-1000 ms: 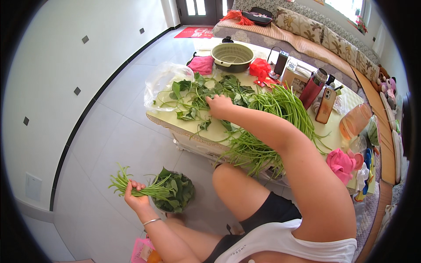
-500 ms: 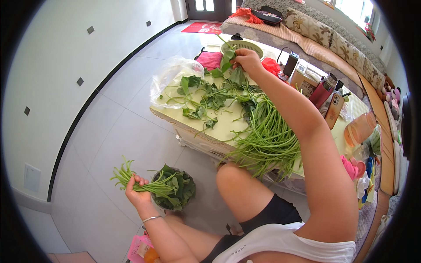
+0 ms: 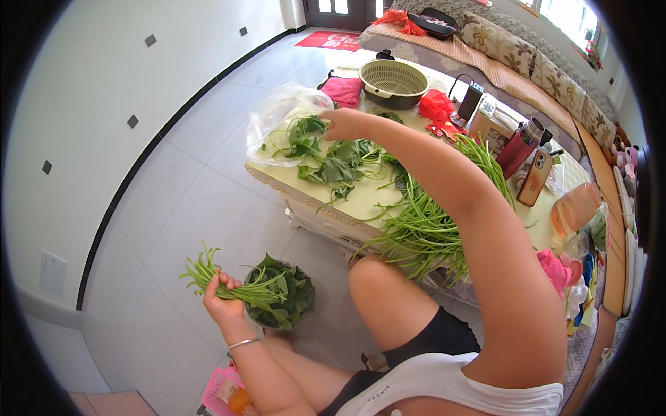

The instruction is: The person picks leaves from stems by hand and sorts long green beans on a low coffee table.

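My left hand (image 3: 225, 297) is closed round a bunch of long green leaf stems (image 3: 202, 274). The bunch sticks out on both sides of the fist, its right end over a round container filled with dark green leaves (image 3: 295, 295) on the floor. My right arm reaches across the low table, and my right hand (image 3: 340, 125) is bent down at a loose pile of leafy greens (image 3: 340, 164). Its fingers look curled, but what they pinch, if anything, is hidden among leaves. Under my right forearm lies a large heap of stems (image 3: 427, 225), hanging over the table's front edge.
A clear plastic bag (image 3: 267, 125) lies at the table's left end. Behind are a green strainer basin (image 3: 394, 82) and a pink cloth (image 3: 342, 90). A red flask (image 3: 515, 149), a phone (image 3: 535, 179) and a jar (image 3: 576, 208) stand rightward. A pink basket (image 3: 222, 385) sits by my left forearm.
My right hand has moved left and toward me, from in front of the strainer basin to the leafy pile. The leafy stem it held up is no longer distinct. My left hand keeps its bunch.
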Demonstrator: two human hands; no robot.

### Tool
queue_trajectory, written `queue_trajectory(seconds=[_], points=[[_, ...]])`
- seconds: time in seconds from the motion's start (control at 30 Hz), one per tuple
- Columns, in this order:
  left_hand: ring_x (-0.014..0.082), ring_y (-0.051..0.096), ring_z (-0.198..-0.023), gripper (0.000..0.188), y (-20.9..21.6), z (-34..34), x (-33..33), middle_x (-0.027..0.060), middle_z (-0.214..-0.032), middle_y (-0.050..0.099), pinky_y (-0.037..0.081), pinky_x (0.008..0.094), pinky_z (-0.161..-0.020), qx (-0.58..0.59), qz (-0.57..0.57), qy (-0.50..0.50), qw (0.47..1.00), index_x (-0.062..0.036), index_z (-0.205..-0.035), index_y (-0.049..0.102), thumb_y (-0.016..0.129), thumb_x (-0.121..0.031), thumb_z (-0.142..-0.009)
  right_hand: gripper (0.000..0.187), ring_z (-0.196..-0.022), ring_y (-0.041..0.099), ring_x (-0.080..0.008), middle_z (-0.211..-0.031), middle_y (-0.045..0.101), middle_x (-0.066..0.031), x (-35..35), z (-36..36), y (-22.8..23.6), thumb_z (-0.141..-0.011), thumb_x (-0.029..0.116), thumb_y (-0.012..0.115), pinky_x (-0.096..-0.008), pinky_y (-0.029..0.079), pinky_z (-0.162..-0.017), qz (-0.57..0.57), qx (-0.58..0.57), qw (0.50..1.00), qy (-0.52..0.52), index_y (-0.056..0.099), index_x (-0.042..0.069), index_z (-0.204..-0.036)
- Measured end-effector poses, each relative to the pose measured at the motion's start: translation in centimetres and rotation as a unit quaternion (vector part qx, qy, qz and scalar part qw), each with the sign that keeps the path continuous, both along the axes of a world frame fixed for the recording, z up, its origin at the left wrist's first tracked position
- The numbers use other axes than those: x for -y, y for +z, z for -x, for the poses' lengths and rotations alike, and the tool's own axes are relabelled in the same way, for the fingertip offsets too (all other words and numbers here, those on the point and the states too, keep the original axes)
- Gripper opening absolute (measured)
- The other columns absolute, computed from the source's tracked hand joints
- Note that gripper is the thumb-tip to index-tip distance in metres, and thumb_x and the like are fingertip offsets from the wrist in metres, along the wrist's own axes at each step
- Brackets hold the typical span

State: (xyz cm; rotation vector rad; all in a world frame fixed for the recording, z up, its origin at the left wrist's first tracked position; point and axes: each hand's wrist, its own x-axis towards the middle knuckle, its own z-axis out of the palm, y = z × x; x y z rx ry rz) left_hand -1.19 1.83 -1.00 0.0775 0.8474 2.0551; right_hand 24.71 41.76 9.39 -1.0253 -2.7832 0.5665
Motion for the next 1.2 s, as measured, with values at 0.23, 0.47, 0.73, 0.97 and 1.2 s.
queue_trajectory(seconds=[0.23, 0.47, 0.73, 0.97, 1.2], points=[[0.0148, 0.044, -0.06, 0.013, -0.3, 0.5, 0.3, 0.0031, -0.073, 0.05, 0.036, 0.0305, -0.06, 0.002, -0.01, -0.003, 1.0, -0.0042, -0.094, 0.054, 0.057, -0.012, -0.083, 0.041, -0.098, 0.061, -0.0339, -0.104, 0.064, -0.0178, 5.1, -2.4, -6.4, -0.08, 0.032, 0.06, -0.0458, 0.048, -0.085, -0.118, 0.142, 0.969, -0.163, 0.061, 0.003, -0.109], [0.0147, 0.044, -0.06, 0.013, -0.1, 0.3, 0.7, 0.0032, -0.072, 0.05, 0.036, 0.0305, -0.059, -0.009, 0.01, 0.001, 1.0, -0.0037, -0.093, 0.055, 0.057, -0.012, -0.083, 0.033, -0.092, 0.062, -0.0321, -0.099, 0.066, -0.015, 7.3, -2.4, -1.9, -0.087, 0.035, 0.051, -0.041, 0.049, -0.082, -0.011, -0.036, 0.985, -0.171, 0.064, 0.011, -0.104], [0.0149, 0.044, -0.06, 0.014, 0.2, 0.3, 0.7, 0.0034, -0.072, 0.051, 0.036, 0.0306, -0.059, -0.008, 0.014, 0.009, 1.0, -0.0033, -0.094, 0.055, 0.057, -0.012, -0.084, 0.02, -0.085, 0.063, -0.0319, -0.088, 0.067, -0.0159, -4.1, -6.5, -6.6, -0.073, 0.018, 0.061, -0.0379, 0.05, -0.077, -0.013, -0.095, 0.93, -0.354, 0.069, 0.004, -0.085], [0.015, 0.044, -0.06, 0.015, 0.2, 0.4, 0.6, 0.0039, -0.073, 0.051, 0.036, 0.0307, -0.06, -0.005, 0.021, 0.01, 1.0, -0.0029, -0.095, 0.055, 0.057, -0.012, -0.083, 0.029, -0.093, 0.062, -0.0317, -0.096, 0.066, -0.0162, -1.2, -4.1, -6.5, -0.071, 0.027, 0.065, -0.0393, 0.049, -0.08, -0.059, 0.003, 0.932, -0.359, 0.068, 0.005, -0.091], [0.0153, 0.044, -0.06, 0.015, 0.1, 0.4, 0.6, 0.0041, -0.073, 0.051, 0.036, 0.0306, -0.06, 0.002, 0.018, 0.008, 1.0, -0.0026, -0.095, 0.055, 0.057, -0.012, -0.083, 0.02, -0.087, 0.064, -0.0323, -0.086, 0.067, -0.0187, -4.3, -7.2, -3.6, -0.072, 0.021, 0.064, -0.0389, 0.049, -0.079, -0.141, -0.257, 0.861, -0.416, 0.068, 0.002, -0.079]])
